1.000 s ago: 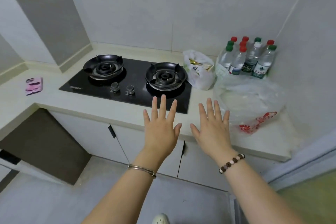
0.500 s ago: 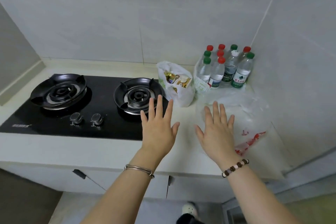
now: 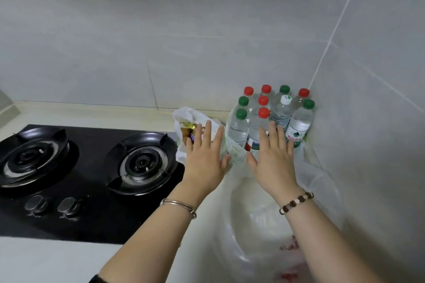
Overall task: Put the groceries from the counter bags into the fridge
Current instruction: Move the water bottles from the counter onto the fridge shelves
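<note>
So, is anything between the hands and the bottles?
Nothing visible. The left hand and right hand hover open right at the bottles; the white bag stands left of them, the clear bag lies under the right wrist.

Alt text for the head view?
Left hand and right hand, both open, reach over a counter toward water bottles clustered in the corner. A small white bag sits behind the left hand, a large clear bag under the right arm; gas hob at left.

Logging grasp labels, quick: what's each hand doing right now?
Left hand: open, fingers straight, holding nothing.
Right hand: open, fingers straight, holding nothing.
</note>
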